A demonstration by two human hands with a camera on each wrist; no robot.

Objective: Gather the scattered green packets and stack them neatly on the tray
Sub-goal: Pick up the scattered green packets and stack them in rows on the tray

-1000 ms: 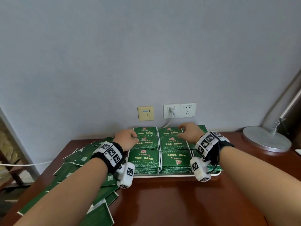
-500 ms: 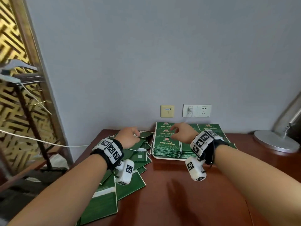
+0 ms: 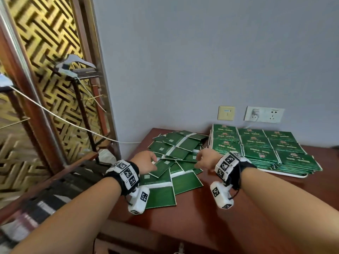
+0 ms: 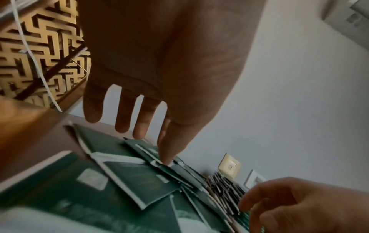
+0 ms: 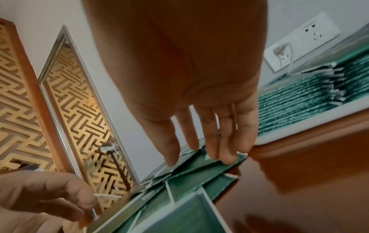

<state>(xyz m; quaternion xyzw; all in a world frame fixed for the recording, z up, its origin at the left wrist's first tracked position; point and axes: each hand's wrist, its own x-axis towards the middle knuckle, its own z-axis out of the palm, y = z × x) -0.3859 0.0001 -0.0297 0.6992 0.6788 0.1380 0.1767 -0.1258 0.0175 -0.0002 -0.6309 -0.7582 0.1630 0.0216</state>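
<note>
Packets (image 3: 175, 153) scattered on desk (image 3: 238, 208) beside filled tray (image 3: 286, 174).
Left hand (image 3: 145, 161) and right hand (image 3: 206, 159) above them; fingers relaxed, holding nothing.

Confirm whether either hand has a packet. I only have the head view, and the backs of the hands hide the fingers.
Observer: Not the left. In the left wrist view the left hand has its fingers straight and spread, gripping nothing.
Operator: Right one?
Observer: Same. The right wrist view shows the right hand with its fingers straight, tips down at the edge of a loose packet, not curled round it.
</note>
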